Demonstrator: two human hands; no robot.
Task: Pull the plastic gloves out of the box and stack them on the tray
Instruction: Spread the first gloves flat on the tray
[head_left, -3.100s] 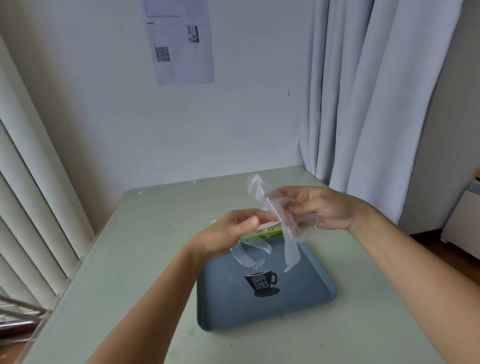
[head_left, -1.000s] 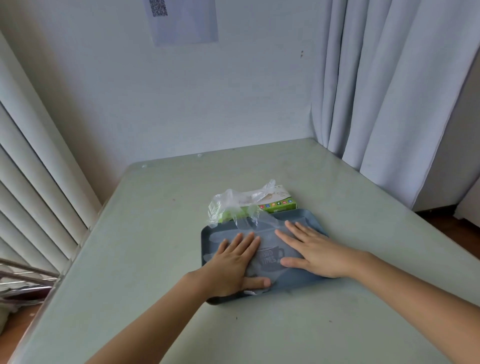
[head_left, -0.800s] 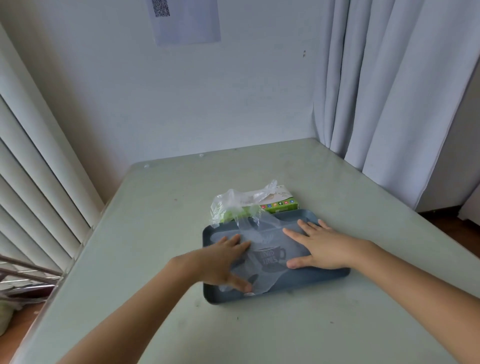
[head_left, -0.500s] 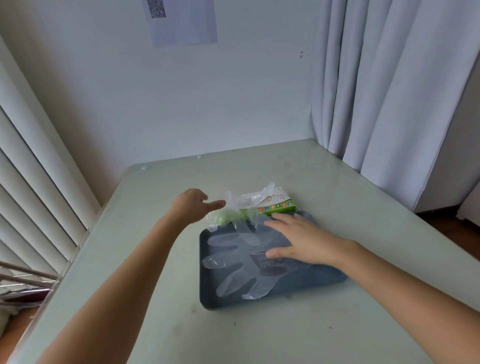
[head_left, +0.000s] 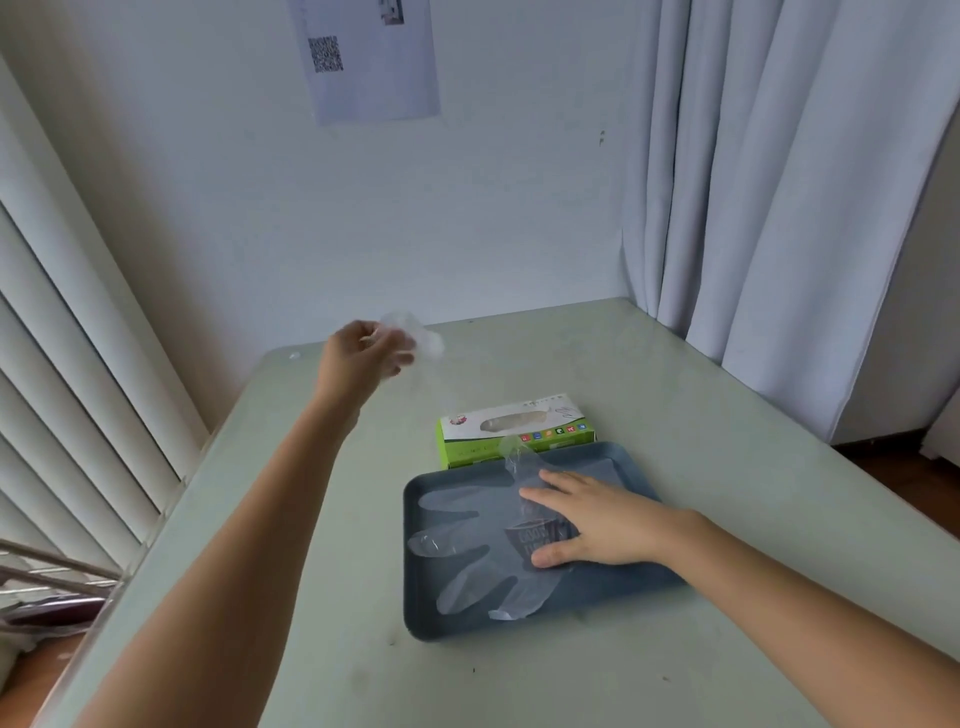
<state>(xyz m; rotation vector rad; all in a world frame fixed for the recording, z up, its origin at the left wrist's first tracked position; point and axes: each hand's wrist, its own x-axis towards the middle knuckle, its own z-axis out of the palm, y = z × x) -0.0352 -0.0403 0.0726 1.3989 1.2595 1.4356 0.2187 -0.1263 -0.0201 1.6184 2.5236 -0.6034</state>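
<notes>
Step in hand: new glove (head_left: 418, 344) clear of box (head_left: 467, 452) — left hand (head_left: 358, 358) holds it aloft, fingers (head_left: 366, 330) pinched on it. Right hand (head_left: 602, 525) flat, fingers straight, pinning flat glove (head_left: 488, 551) on tray (head_left: 597, 460). Next, likely — carry new glove over tray, spread it squarely on top.

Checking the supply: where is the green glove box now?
In the head view, the green glove box lies on the table, right of centre, directly behind the blue tray, beyond the right hand.
</notes>
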